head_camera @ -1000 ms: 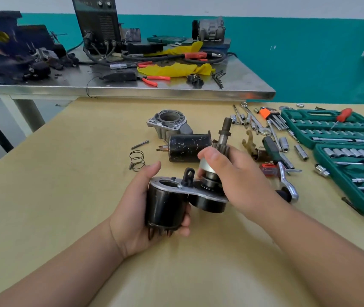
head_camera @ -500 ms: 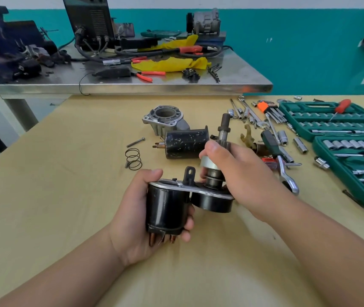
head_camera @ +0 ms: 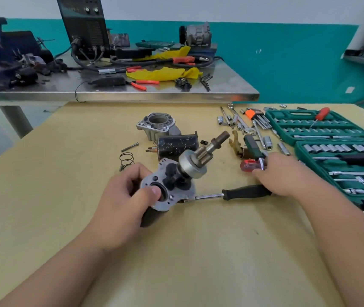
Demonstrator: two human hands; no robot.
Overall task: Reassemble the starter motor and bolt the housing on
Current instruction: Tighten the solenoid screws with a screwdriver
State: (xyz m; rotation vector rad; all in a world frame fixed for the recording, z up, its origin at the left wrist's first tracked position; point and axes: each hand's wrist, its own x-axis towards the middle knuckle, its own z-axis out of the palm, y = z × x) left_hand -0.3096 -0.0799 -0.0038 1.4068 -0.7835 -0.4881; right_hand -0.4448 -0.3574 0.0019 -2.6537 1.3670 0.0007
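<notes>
I had the left hand curled round the starter sub-assembly over the table, its pinion shaft tilted up and away. The right hand lay out to the side, by the red screwdriver handle and over the ratchet; whether it gripped either I could not tell. The nose housing sat unfitted behind the black motor body. I judged this a tool fetch; next the housing needed seating over the pinion.

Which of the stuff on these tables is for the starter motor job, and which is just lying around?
Job: silver-and-black starter motor assembly in the left hand, grey cast-metal housing, black cylindrical motor case, wire coil spring, black-handled steel wrench.
Lying about: yellow cloth, red-handled pliers, black knobbed machine box.
</notes>
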